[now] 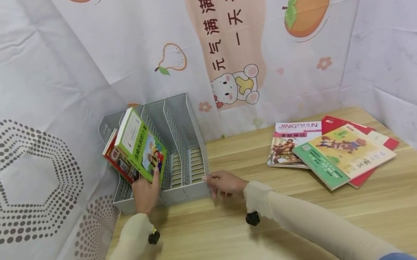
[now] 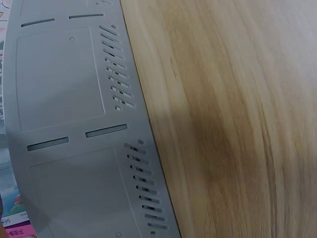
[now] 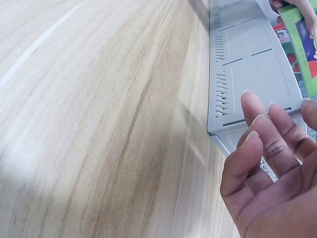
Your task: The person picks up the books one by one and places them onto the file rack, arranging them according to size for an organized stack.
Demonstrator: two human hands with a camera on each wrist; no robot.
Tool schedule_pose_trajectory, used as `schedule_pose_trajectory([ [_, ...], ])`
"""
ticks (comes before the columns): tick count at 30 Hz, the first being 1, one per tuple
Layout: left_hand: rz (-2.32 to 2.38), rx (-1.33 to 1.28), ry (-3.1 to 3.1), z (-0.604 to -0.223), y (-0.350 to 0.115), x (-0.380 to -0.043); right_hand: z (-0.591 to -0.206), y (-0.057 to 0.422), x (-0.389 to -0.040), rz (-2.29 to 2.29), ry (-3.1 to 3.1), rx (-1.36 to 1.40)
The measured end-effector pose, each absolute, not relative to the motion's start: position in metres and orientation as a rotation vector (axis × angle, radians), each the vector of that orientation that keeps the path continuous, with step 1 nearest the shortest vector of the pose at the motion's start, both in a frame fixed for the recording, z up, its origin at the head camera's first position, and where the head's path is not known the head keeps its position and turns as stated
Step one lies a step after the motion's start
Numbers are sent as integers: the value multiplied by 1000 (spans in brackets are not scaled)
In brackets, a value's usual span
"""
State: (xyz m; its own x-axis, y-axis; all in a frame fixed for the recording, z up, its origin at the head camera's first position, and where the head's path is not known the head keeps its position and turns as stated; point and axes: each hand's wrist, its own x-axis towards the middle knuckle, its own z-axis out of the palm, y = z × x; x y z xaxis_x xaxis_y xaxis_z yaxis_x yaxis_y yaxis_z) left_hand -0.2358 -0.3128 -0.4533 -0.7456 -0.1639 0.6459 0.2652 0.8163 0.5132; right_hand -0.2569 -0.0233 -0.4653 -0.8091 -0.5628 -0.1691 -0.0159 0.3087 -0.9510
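A green picture book [image 1: 142, 148] stands tilted in the left part of a grey desktop file rack [image 1: 186, 193]. My left hand [image 1: 145, 193] grips its lower end, with the thumb on the front cover. A red-covered book [image 1: 117, 161] leans to the left of it in the rack. At the rack's right front corner, my right hand [image 1: 225, 183] pinches the rim between thumb and forefinger; its other fingers curl loosely outside, as the right wrist view shows. In the left wrist view the rack's slotted front panel [image 2: 59, 79] fills the left side.
Several books lie overlapping on the right of the wooden table [image 1: 220, 247], among them a green-edged picture book [image 1: 345, 155] on top and a white JINGDIAN book [image 1: 289, 141]. Printed cloth walls [image 1: 149, 20] stand behind the table and at both sides.
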Motion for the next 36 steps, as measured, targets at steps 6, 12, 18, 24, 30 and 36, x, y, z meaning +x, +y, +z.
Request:
schedule_pose_trajectory([
  [6, -809, 37, -2494, -449, -306, -242, -465, -24, -257, -1507, 2106, -516],
  [12, -862, 206, -2705, -443, -301, -255, -471, -27, -259, -1499, 2094, -492],
  [18, -915, 239, -2843, -429, -297, -271, -468, -24, -260, -1503, 2110, -490],
  [24, -1103, 199, -2803, -418, -297, -275, -466, -24, -262, -1512, 2104, -503],
  [30, -1025, 169, -2802, -424, -286, -265, -467, -24, -260, -1490, 2111, -502],
  [36, -946, 139, -2762, -421, -276, -263, -465, -22, -261, -1500, 2119, -506],
])
